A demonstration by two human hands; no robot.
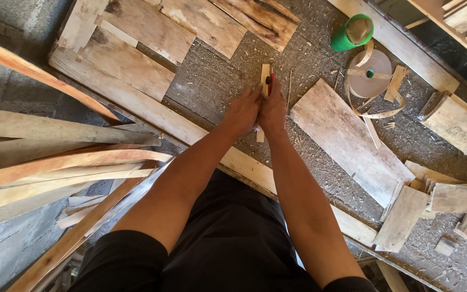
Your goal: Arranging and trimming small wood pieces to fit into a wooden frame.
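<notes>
A small narrow strip of pale wood (265,73) lies on the sawdust-covered workbench (212,81). Both my hands rest together over its near end. My left hand (242,111) presses down on the strip with fingers closed over it. My right hand (273,108) grips a thin red tool with a black part (270,81), its tip lying along the strip. The lower end of the strip (259,135) peeks out below my hands; its middle is hidden under them.
A flat board (347,140) lies right of my hands. A green cup (351,33) and a roll of pale edge banding (369,81) sit at the back right. Offcut blocks (439,200) pile at the right. Long bent wood strips (55,162) stack at the left.
</notes>
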